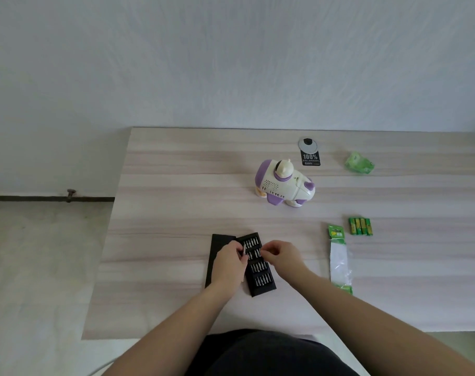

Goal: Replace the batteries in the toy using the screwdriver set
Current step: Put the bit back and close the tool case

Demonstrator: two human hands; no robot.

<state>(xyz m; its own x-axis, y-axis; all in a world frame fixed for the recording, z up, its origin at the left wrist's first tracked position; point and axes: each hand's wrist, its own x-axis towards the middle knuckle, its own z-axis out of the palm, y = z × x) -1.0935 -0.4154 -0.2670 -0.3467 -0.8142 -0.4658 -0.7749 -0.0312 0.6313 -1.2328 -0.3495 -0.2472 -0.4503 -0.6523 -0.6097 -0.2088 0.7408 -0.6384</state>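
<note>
The left hand (230,263) grips a slim silver screwdriver handle (244,250), fingers curled round it so that only its upper end shows above the knuckles. Just right of that grip, the right hand (281,255) has its fingertips pinched together over the second row of bits; whether a bit sits between them is too small to tell. Both hands hover over the open screwdriver set (259,270), a black tray of silver bits in rows, with its black cover (217,256) lying beside it, partly under the left hand. Beyond the grip and a little to the right, well apart, the white and purple toy (285,184) stands upright on the wooden table (176,185). To the right of the hands lies an opened battery package (339,260), and beyond it four green batteries (360,226) side by side. Farther off lie a crumpled green wrapper (359,162) and a black tag (310,158).
</note>
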